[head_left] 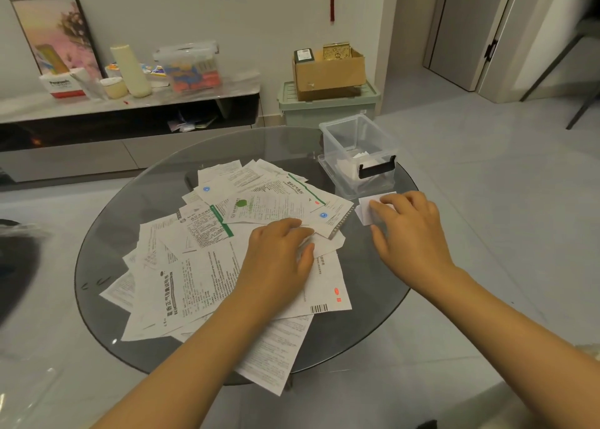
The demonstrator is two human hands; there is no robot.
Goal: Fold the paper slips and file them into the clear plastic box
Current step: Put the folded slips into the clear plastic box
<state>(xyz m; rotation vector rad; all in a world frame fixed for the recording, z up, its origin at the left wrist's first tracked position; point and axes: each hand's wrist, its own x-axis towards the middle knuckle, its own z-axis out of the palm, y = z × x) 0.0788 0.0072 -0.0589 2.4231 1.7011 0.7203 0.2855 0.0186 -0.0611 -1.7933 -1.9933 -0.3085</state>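
Several printed paper slips point(201, 266) lie spread in a loose pile across the round glass table point(130, 214). My left hand point(279, 253) rests on the pile's right side, fingers curled around the edge of a white slip. My right hand point(409, 230) lies over a small folded white slip point(365, 211) on the glass, fingertips pressing it down. Just beyond that hand stands the clear plastic box point(357, 136), open, with a black latch and a few folded white slips inside. Its lid sits under it.
A low cabinet point(130, 104) along the wall carries a framed picture, a tissue pack, a cream bottle and a lidded plastic tub. A cardboard box point(328, 71) sits on a green bin behind the table. A door and chair legs stand at the right.
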